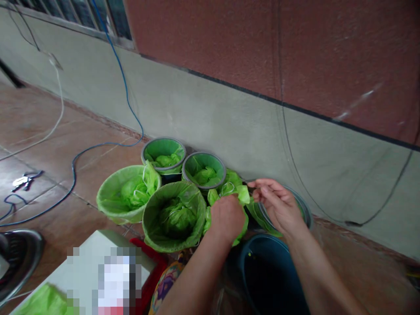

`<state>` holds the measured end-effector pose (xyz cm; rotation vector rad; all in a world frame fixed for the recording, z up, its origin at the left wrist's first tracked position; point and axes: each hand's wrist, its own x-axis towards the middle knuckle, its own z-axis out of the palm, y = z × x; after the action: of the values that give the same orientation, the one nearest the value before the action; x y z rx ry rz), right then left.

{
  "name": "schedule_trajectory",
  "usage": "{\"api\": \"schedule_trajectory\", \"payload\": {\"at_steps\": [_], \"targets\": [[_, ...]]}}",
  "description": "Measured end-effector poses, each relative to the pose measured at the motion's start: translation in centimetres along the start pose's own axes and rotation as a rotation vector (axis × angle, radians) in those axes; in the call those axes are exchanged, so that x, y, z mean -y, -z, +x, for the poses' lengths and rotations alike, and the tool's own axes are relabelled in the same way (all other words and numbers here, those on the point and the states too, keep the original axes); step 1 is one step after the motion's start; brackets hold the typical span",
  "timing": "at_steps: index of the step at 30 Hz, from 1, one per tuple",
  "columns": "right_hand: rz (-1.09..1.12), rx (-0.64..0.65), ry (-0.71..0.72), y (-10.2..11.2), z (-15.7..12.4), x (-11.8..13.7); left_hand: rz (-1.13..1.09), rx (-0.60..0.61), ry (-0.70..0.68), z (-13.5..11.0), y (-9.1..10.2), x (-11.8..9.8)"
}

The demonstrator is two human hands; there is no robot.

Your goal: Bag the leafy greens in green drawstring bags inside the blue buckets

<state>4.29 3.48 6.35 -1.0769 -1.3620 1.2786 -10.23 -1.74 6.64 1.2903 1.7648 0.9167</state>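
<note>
My left hand (229, 216) is closed in a fist around a light green plastic bag (243, 194), whose bunched folds spread out on both sides of it. Just to the right, my right hand (278, 203) has thumb and fingers together beside the bag's raised corner; whatever they pinch is too small to make out. Behind the right wrist stands a grey-rimmed bin (307, 213) with green plastic at its side, partly hidden. Below the hands is a dark blue bin (244, 262) with no bag visible inside. A green-lined bin (149, 234) stands left of my left hand.
More bins with green liners stand by the wall: a wide one (105, 205) and two grey-rimmed ones, left (144, 153) and right (185, 168). A blue cable (75, 168) crosses the tiled floor. Keys (24, 181) lie far left. A white surface (83, 249) is at lower left.
</note>
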Motion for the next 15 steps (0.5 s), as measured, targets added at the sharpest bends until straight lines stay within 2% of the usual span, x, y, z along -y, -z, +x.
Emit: {"api": "schedule_trajectory", "payload": {"at_steps": [2, 4, 5, 7, 9, 11, 13, 14, 15], "targets": [[-0.009, -0.297, 0.054, 0.8, -0.7, -1.9, -0.113, -0.067, 0.005, 0.6, 0.3, 0.0], [-0.081, -0.596, 0.074, 1.5, -2.6, -4.8, -0.357, -0.086, 0.068, 1.4, 0.7, -0.2], [-0.129, -0.703, 0.084, 1.5, -4.0, -6.3, -0.494, -0.094, 0.125, 1.7, 0.8, -0.3], [-0.296, -0.761, 0.084, 0.7, -7.7, -8.9, -0.737, -0.12, 0.256, 2.1, 1.0, -0.5], [-0.509, -0.65, 0.067, -1.2, -11.3, -10.3, -0.911, -0.13, 0.351, 2.3, 0.9, -0.7], [-0.683, -0.459, 0.16, -3.7, -13.7, -10.5, -0.994, -0.108, 0.398, 2.3, 0.6, -0.8], [-0.779, -0.157, 0.232, -6.1, -13.8, -10.5, -0.974, -0.085, 0.418, 2.3, 0.3, -1.0], [-0.819, -0.013, 0.225, -7.0, -13.1, -10.7, -0.945, -0.072, 0.421, 2.2, 0.1, -1.1], [-0.863, 0.078, 0.171, -7.7, -11.9, -11.0, -0.915, -0.057, 0.422, 2.2, -0.1, -1.2]]}}
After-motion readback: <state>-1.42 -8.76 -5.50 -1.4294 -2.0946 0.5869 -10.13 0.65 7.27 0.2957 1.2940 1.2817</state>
